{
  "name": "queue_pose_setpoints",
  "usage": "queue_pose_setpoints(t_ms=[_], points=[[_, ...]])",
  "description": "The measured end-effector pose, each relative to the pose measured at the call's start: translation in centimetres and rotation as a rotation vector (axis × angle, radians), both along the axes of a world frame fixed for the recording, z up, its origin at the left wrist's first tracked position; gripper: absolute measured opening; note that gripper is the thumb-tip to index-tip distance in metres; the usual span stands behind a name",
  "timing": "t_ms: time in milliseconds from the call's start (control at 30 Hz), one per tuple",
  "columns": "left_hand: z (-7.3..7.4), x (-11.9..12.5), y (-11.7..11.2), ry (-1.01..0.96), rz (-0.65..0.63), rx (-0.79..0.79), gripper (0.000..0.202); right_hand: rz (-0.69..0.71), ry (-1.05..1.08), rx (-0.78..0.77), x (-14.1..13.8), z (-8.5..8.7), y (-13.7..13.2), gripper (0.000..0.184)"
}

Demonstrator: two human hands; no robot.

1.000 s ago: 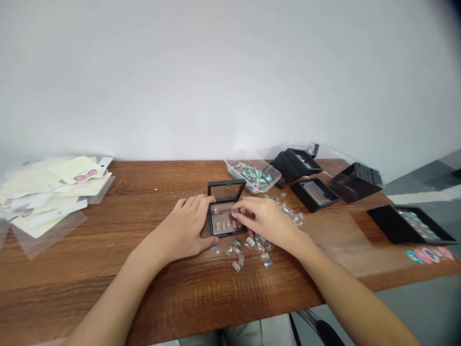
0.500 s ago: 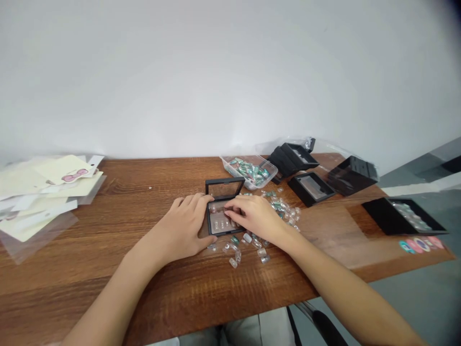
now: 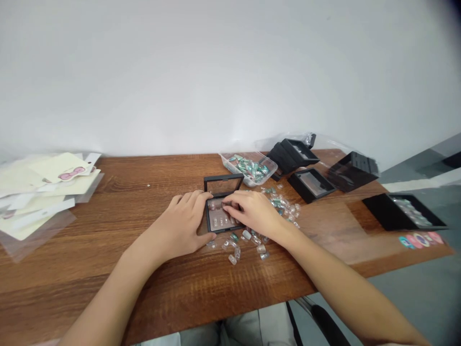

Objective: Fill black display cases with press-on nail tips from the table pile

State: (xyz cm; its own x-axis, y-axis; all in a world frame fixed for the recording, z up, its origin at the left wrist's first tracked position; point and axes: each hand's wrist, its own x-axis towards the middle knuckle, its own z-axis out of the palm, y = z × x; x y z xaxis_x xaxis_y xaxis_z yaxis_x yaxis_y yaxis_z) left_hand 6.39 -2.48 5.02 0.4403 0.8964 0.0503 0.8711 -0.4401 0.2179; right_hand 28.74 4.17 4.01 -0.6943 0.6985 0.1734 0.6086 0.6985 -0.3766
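A small black case (image 3: 218,213) lies on the table with its windowed lid (image 3: 223,185) raised at the back. Short rows of clear press-on nails (image 3: 221,221) sit on its pale inner base. My left hand (image 3: 182,222) spans the left side of the case, fingertips at the hinge corner and thumb by the front corner, holding it steady. Over the right part of the base is my right hand (image 3: 257,211), thumb and index finger pinched at the upper row; the nail between them is mostly hidden. Loose nails (image 3: 236,247) lie in front of the case and to its right.
Behind stands a clear plastic tub (image 3: 264,180) of greenish nails. Black cases (image 3: 312,185) and a wrapped stack (image 3: 353,170) are at the right, with a filled case (image 3: 410,211) beside round stickers (image 3: 421,240). Cards and clear sleeves (image 3: 43,192) pile up at the left.
The view has shifted slightly. My right thumb and index finger have moved a little up and closer to the upper row; my left hand keeps its place at the case.
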Motion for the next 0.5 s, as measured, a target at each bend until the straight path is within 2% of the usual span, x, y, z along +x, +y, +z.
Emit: queue_pose_setpoints(t_ms=[100, 267, 367, 500], points=[[0.1, 0.0, 0.0, 0.001, -0.001, 0.0, 0.064, -0.005, 0.045, -0.021, 0.2, 0.7, -0.2, 0.016], [0.1, -0.5, 0.3, 0.0, 0.009, 0.016, 0.063, -0.008, 0.111, -0.081, 1.6, 3.2, -0.3, 0.014], [-0.1, -1.1, 0.6, 0.021, 0.048, 0.044, 0.064, 0.042, 0.043, -0.163, 2.8, 4.2, -0.2, 0.011], [-0.4, -1.8, 0.9, 0.034, 0.092, 0.048, 0.066, 0.084, -0.12, -0.232, 3.9, 4.3, 0.1, 0.005]])
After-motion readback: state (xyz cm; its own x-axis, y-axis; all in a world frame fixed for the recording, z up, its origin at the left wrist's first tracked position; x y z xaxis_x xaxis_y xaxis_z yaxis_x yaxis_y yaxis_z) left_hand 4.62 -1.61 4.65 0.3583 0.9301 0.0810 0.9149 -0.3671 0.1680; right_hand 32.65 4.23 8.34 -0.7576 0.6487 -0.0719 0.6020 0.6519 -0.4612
